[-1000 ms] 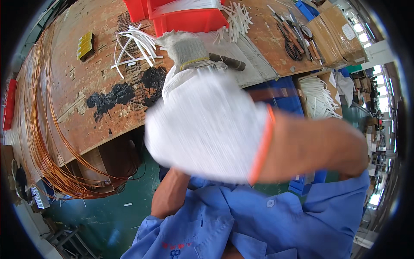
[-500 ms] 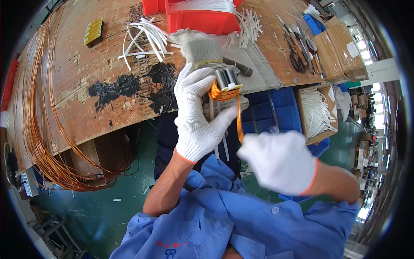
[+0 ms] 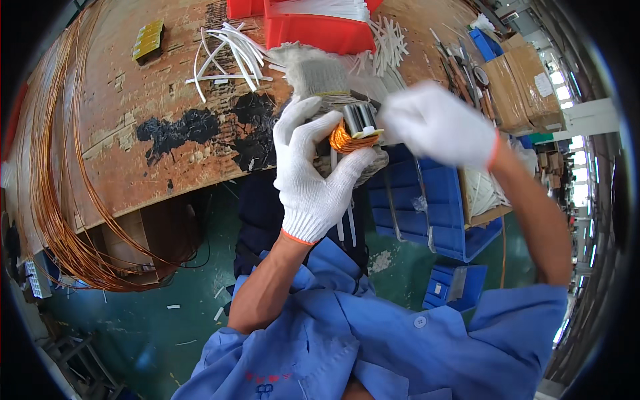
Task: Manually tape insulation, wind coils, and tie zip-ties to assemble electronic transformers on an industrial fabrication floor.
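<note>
My left hand [image 3: 308,157], in a white knit glove with an orange cuff, wraps round a small coil at the bench's front edge. Orange copper wire [image 3: 347,140] is wound below a pale flange, from which dark grey metal cylinders [image 3: 360,117] stick up. The coil rests against a grey cloth-wrapped support [image 3: 319,77]. White sleeving tubes [image 3: 340,223] hang beneath it. To the coil's right, my gloved right hand [image 3: 437,127] is raised and smeared by motion, its fingers curled. The wire at its fingers is hidden; a brown strand [image 3: 503,250] hangs farther down.
Loops of copper wire [image 3: 50,200] drape over the bench's left side. White tubes [image 3: 237,53] and a red bin [image 3: 320,33] lie toward the back. Hand tools [image 3: 467,77] and a cardboard box [image 3: 527,83] sit right. Blue crates [image 3: 417,200] stand below.
My right hand has swung up and away from low right to beside the coil's top. The wire strand stretched down from the coil no longer shows. My left hand keeps its hold.
</note>
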Motion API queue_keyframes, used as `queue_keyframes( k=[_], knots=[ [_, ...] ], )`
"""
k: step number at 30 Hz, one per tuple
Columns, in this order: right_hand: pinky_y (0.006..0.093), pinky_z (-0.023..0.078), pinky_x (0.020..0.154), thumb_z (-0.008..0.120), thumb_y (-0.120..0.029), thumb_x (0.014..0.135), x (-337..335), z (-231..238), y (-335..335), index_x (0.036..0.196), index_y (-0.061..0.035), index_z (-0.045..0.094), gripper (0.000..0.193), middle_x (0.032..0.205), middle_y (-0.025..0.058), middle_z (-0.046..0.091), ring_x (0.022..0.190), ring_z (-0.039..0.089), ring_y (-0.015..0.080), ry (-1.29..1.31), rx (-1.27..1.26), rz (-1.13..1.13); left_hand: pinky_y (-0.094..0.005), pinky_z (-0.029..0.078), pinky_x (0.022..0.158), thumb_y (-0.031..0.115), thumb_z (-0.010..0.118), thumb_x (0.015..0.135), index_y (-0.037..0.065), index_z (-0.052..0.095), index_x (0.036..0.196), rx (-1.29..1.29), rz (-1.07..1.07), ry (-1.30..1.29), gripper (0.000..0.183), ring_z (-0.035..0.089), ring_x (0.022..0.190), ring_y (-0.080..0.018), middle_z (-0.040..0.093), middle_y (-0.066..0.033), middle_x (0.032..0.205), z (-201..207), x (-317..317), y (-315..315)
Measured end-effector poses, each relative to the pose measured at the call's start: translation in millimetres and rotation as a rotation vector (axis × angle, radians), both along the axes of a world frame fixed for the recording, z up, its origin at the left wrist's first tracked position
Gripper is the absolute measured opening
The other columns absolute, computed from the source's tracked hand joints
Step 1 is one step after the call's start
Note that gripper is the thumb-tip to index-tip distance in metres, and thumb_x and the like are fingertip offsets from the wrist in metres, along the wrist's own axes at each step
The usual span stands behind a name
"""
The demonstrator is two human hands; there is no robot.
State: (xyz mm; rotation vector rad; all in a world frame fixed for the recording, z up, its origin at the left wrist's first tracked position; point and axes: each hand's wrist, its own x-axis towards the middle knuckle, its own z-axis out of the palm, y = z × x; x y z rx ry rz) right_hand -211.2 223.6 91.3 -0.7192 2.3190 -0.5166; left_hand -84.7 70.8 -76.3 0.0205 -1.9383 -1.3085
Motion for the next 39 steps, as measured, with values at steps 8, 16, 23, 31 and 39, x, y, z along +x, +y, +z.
queue_keyframes(
  k=[8, 16, 23, 31, 39],
  knots=[
    [0.0365, 0.047, 0.043, 0.071, -0.022, 0.093, 141, 5, -17, 0.118, 0.0111, 0.07, 0.042, 0.069, 0.0131, 0.065, 0.05, 0.064, 0.0165, 0.928, 0.307, 0.706, -0.0617, 0.04, 0.126, 0.027, 0.107, 0.072, 0.004, 0.06, 0.141, -0.037, -0.1, 0.166, 0.087, 0.055, 0.143, -0.0478, 0.064, -0.0206, 0.144, -1, -9, 1],
    [0.0464, 0.063, 0.086, 0.075, -0.023, 0.095, -31, 7, -69, 0.099, -0.0089, 0.088, 0.02, 0.098, 0.0111, 0.078, 0.095, 0.078, 0.035, 0.844, -0.177, 1.032, -0.0493, 0.045, 0.124, 0.019, 0.103, 0.079, 0.001, 0.06, 0.142, 0.311, -0.134, -0.04, 0.079, 0.058, 0.144, -0.0376, 0.062, -0.0188, 0.144, 5, -8, 12],
    [0.0438, 0.056, 0.062, 0.067, -0.017, 0.096, 82, -11, 39, 0.1, -0.0091, 0.075, 0.012, 0.083, 0.0086, 0.065, 0.075, 0.073, 0.0276, 0.876, 0.025, 0.521, -0.0529, 0.043, 0.127, 0.019, 0.1, 0.083, 0.002, 0.065, 0.141, -0.064, -0.098, 0.075, 0.071, 0.055, 0.149, -0.0418, 0.064, -0.0196, 0.149, 8, -9, -2],
    [0.0433, 0.056, 0.053, 0.076, -0.025, 0.081, 98, 16, -69, 0.091, -0.0018, 0.082, 0.026, 0.085, 0.0113, 0.071, 0.081, 0.078, 0.0266, 0.869, 0.109, 0.734, -0.0541, 0.043, 0.125, 0.026, 0.102, 0.081, 0.002, 0.07, 0.138, -0.034, -0.11, 0.076, 0.07, 0.055, 0.147, -0.0414, 0.065, -0.0196, 0.148, -7, -16, -3],
    [0.0447, 0.058, 0.069, 0.079, -0.025, 0.092, -25, 2, -16, 0.084, -0.0072, 0.075, 0.02, 0.086, 0.0098, 0.072, 0.072, 0.072, 0.0295, 0.243, -0.009, 0.309, -0.0565, 0.043, 0.125, 0.024, 0.102, 0.079, 0.002, 0.07, 0.134, 0.095, -0.098, 0.076, 0.067, 0.055, 0.145, -0.0436, 0.065, -0.0186, 0.145, 3, -13, -1]
  ],
)
